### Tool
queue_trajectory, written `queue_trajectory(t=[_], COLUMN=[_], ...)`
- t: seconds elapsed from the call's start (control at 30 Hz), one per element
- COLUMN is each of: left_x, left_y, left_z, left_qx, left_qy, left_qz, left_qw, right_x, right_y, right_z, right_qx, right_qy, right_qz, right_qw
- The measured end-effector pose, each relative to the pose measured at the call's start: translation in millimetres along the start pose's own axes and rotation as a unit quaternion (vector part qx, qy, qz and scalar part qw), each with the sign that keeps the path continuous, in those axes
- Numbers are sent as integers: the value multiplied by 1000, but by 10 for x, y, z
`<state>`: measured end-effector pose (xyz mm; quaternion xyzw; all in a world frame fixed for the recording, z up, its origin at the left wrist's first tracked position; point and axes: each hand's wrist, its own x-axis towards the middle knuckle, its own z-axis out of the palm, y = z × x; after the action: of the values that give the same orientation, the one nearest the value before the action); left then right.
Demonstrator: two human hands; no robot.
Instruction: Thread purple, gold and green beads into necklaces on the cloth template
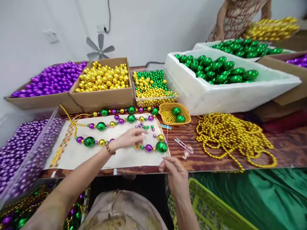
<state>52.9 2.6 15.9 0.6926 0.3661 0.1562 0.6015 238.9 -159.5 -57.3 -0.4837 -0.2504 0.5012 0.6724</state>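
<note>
My left hand [130, 138], with a beaded bracelet on its wrist, reaches over a white mat [96, 159] close to some small loose purple and green beads [144, 127]. Its fingers are partly stretched out, and I see nothing held in them. Under and beside it lies a bead strand [148, 148] of purple, gold and green balls; the hand covers part of it. At the table's front edge my right hand [176, 171] is closed in a pinch. A thin string [167, 135] appears to run down to its fingertips. Pink-handled thread snips [184, 145] lie just beyond that hand.
An orange basket [189, 119] holds gold beads and large green balls. Gold bead chains [232, 137] are heaped at right. Behind stand cardboard boxes [103, 99], a clear bead bin [154, 101] and a white foam box [192, 95]. A co-worker [240, 19] stands at the back right.
</note>
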Motion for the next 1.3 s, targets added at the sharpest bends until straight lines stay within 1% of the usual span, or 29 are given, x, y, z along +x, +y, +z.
queue_trajectory(t=[0.03, 0.07, 0.1, 0.13, 0.17, 0.23, 0.33, 0.4, 0.47, 0.53, 0.6, 0.7, 0.83, 0.9, 0.97, 1.03, 1.07, 1.1, 1.17, 1.23, 1.3], left_x=[-120, -222, -297, -339, -351, -300, -130, -6, 117, 249, 410, 720, 1164, 1344, 1495, 1635, 1707, 1782, 1937, 2082, 2198], left_y=[-132, -228, -287, -314, -317, -287, -258, -289, -348, -405, -433, -407, -274, -168, -32, 127, 209, 286, 411, 482, 506], left_z=[193, 339, 431, 468, 459, 338, 67, -85, -195, -272, -330, -393, -416, -410, -422, -481, -532, -597, -753, -911, -1035], left_qx=[21, 51, 75, 92, 103, 111, 148, 185, 237, 300, 353, 401, 437, 438, 444, 469, 488, 511, 553, 578, 581], left_qy=[-28, -34, -30, -15, 1, 40, 115, 144, 150, 157, 172, 178, 186, 192, 199, 221, 236, 250, 262, 236, 195], left_qz=[-5, -3, -1, 1, 0, -2, 9, 15, 25, 49, 74, 89, 96, 112, 146, 175, 177, 167, 105, 18, -52], left_qw=[999, 998, 997, 996, 995, 993, 982, 972, 960, 940, 917, 894, 875, 871, 862, 837, 821, 805, 784, 781, 788], right_x=[24, 52, 78, 98, 111, 109, 67, 37, 20, 19, 35, 71, 97, 99, 101, 102, 102, 102, 99, 95, 91], right_y=[-38, -74, -104, -125, -133, -105, 26, 132, 230, 324, 423, 579, 701, 703, 683, 661, 653, 646, 638, 634, 627], right_z=[-32, -55, -67, -66, -54, -4, 81, 108, 93, 36, -47, -172, -255, -266, -274, -284, -289, -295, -305, -311, -314], right_qx=[3, 5, 4, 2, -1, -8, -21, -28, -40, -62, -99, -164, -215, -225, -224, -206, -191, -173, -131, -91, -66], right_qy=[11, 19, 23, 23, 18, 2, -28, -44, -46, -34, -25, -26, -45, -58, -61, -57, -52, -47, -32, -9, 8], right_qz=[-9, -20, -29, -35, -38, -36, -17, -2, 7, 0, -21, -67, -98, -91, -76, -57, -47, -38, -20, -6, 4], right_qw=[1000, 1000, 999, 999, 999, 999, 999, 999, 998, 997, 995, 984, 971, 968, 970, 975, 979, 983, 991, 996, 998])
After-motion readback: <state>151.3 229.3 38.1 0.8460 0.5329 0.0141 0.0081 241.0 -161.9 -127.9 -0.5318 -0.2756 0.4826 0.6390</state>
